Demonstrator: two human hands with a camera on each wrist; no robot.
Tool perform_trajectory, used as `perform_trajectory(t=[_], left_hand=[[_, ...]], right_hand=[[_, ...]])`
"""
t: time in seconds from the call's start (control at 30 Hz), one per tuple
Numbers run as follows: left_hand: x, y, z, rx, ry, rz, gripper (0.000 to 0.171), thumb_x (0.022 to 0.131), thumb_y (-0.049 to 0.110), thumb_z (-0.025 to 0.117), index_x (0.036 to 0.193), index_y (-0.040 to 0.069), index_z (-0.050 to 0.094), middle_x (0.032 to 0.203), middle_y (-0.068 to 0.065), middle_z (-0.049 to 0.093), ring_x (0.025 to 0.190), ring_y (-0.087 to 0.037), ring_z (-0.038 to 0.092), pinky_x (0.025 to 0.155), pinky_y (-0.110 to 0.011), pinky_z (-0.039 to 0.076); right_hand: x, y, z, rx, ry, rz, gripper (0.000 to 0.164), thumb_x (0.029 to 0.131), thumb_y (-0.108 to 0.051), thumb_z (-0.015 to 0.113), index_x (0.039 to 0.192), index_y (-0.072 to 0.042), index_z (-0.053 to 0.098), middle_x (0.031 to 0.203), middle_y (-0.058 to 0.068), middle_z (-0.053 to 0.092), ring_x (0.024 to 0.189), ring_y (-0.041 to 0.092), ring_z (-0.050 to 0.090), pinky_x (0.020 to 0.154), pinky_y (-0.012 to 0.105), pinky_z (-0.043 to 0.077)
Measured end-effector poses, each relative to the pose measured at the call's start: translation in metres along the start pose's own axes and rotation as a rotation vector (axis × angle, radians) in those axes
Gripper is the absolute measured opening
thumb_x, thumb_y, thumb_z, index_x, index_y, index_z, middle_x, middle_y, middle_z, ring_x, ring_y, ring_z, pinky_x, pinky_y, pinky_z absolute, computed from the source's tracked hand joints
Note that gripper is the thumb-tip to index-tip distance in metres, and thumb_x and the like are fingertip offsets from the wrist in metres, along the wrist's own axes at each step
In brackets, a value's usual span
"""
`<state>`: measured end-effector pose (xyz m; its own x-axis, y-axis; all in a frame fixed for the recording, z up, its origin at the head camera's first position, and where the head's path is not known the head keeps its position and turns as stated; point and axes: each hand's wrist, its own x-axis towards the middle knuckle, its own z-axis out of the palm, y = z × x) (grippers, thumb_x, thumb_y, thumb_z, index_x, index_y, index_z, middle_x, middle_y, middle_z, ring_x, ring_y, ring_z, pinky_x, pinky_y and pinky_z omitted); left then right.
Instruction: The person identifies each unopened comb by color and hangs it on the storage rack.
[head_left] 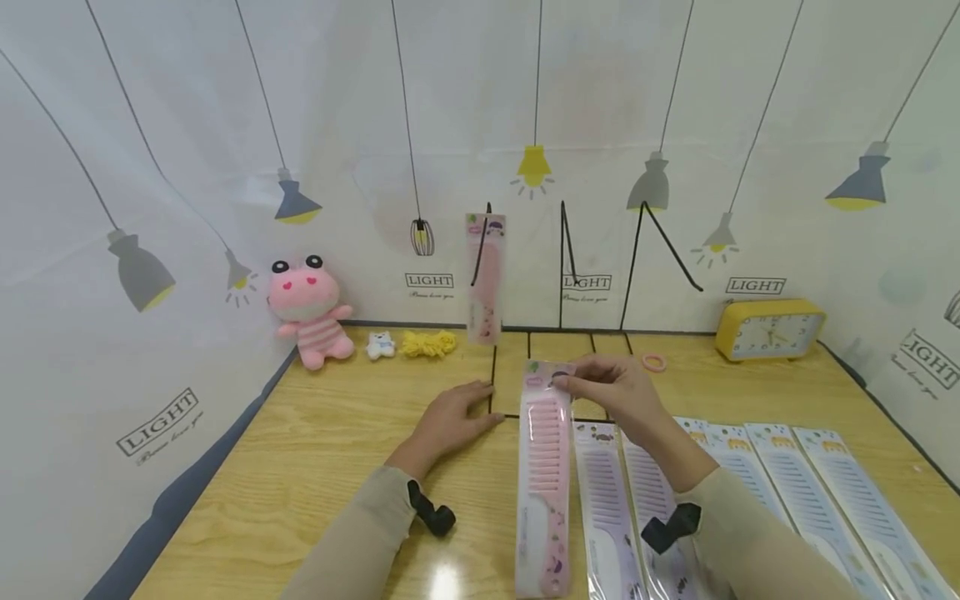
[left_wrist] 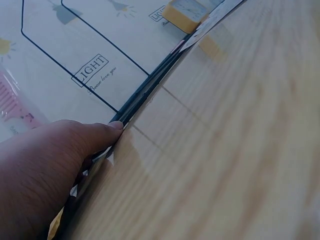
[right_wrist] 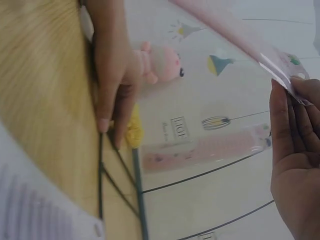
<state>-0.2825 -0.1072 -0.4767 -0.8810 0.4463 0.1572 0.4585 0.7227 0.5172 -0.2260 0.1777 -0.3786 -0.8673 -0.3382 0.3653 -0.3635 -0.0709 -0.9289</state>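
My right hand [head_left: 622, 396] pinches the top of a packaged pink comb [head_left: 543, 479] between thumb and fingers. The pack hangs upright in front of me, its teeth showing through clear plastic. In the right wrist view the fingers [right_wrist: 282, 130] sit just below the pack's header. My left hand [head_left: 453, 417] rests at the left front corner of a black wire display rack [head_left: 561, 304]; its thumb [left_wrist: 102, 134] lies against the base wire in the left wrist view. Another packaged pink comb [head_left: 489, 279] hangs from the rack's left hook, while the other two hooks hold nothing.
Packaged purple combs [head_left: 606, 500] and several packs of pale blue combs [head_left: 862, 492] lie at the right front. Behind stand a pink plush toy [head_left: 311, 312], a small white bear [head_left: 380, 344], yellow yarn [head_left: 429, 342], a pink ring [head_left: 655, 362] and a yellow clock [head_left: 771, 331].
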Motion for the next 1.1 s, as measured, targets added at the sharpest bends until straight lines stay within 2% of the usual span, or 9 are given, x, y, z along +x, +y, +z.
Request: perform_trajectory(t=[0.17,0.27,0.37,0.47,0.63,0.7,0.93,1.0,1.1], left_hand=[[0.003,-0.003,-0.001,0.001,0.01,0.01,0.063,0.097,0.05,0.063,0.148,0.015,0.053,0.153,-0.005,0.048,0.142,-0.028,0.041,0.117,-0.049,0.032],[0.006,-0.004,-0.001,0.003,0.03,0.011,0.062,0.096,0.05,0.064,0.148,0.017,0.053,0.153,-0.005,0.048,0.142,-0.027,0.042,0.117,-0.048,0.033],[0.007,-0.004,-0.001,0.003,0.021,0.001,0.062,0.096,0.051,0.064,0.148,0.019,0.053,0.153,-0.005,0.047,0.142,-0.026,0.041,0.117,-0.047,0.033],[0.005,-0.005,0.0,0.013,-0.003,-0.001,0.062,0.097,0.051,0.063,0.148,0.019,0.053,0.154,-0.004,0.046,0.143,-0.026,0.041,0.117,-0.047,0.033],[0.002,-0.005,0.0,0.009,-0.005,0.003,0.06,0.097,0.048,0.063,0.148,0.017,0.053,0.153,-0.004,0.047,0.143,-0.026,0.041,0.117,-0.047,0.033],[0.002,-0.005,0.0,0.003,-0.004,-0.004,0.061,0.097,0.05,0.062,0.149,0.018,0.053,0.154,-0.004,0.046,0.143,-0.024,0.04,0.117,-0.047,0.033],[0.002,-0.005,0.0,-0.001,-0.01,0.009,0.062,0.098,0.05,0.062,0.15,0.018,0.051,0.155,-0.003,0.045,0.145,-0.023,0.037,0.117,-0.046,0.033],[0.003,-0.007,0.002,0.006,-0.01,0.011,0.063,0.097,0.052,0.062,0.15,0.019,0.051,0.155,-0.002,0.045,0.145,-0.022,0.037,0.118,-0.045,0.033],[0.004,-0.01,0.004,0.028,-0.005,0.018,0.063,0.097,0.054,0.06,0.15,0.021,0.05,0.155,0.0,0.045,0.145,-0.021,0.037,0.118,-0.044,0.033]], right_hand=[[0.014,-0.028,0.003,0.084,-0.029,-0.062,0.015,0.091,0.004,0.069,0.092,-0.008,0.078,0.09,-0.001,0.076,0.081,0.011,0.068,0.075,0.028,0.059],[0.022,-0.041,0.005,0.107,-0.027,-0.112,0.014,0.092,0.004,0.069,0.094,-0.007,0.078,0.093,0.001,0.076,0.085,0.012,0.069,0.078,0.028,0.059],[0.029,-0.048,0.009,0.075,-0.02,-0.148,0.011,0.093,0.001,0.069,0.097,-0.005,0.078,0.097,0.002,0.076,0.09,0.014,0.069,0.082,0.029,0.059],[0.036,-0.05,0.016,0.01,0.004,-0.178,0.009,0.095,-0.002,0.069,0.099,-0.002,0.077,0.098,0.002,0.075,0.093,0.016,0.069,0.085,0.031,0.058],[0.048,-0.051,0.032,-0.127,0.063,-0.25,0.013,0.095,-0.005,0.07,0.105,0.0,0.076,0.101,0.005,0.076,0.095,0.017,0.07,0.086,0.031,0.059],[0.055,-0.051,0.039,-0.197,0.073,-0.306,0.013,0.094,-0.003,0.07,0.105,-0.001,0.076,0.101,0.007,0.077,0.094,0.017,0.072,0.084,0.03,0.059],[0.081,-0.054,0.054,-0.499,0.11,-0.585,0.011,0.09,0.0,0.074,0.099,-0.004,0.079,0.094,0.006,0.077,0.08,0.016,0.075,0.069,0.022,0.06],[0.086,-0.056,0.056,-0.537,0.122,-0.626,0.01,0.09,-0.001,0.075,0.098,-0.004,0.079,0.093,0.006,0.077,0.077,0.017,0.075,0.067,0.021,0.059],[0.091,-0.057,0.059,-0.563,0.142,-0.642,0.008,0.09,-0.003,0.075,0.097,-0.004,0.078,0.092,0.006,0.077,0.075,0.017,0.074,0.065,0.02,0.059]])
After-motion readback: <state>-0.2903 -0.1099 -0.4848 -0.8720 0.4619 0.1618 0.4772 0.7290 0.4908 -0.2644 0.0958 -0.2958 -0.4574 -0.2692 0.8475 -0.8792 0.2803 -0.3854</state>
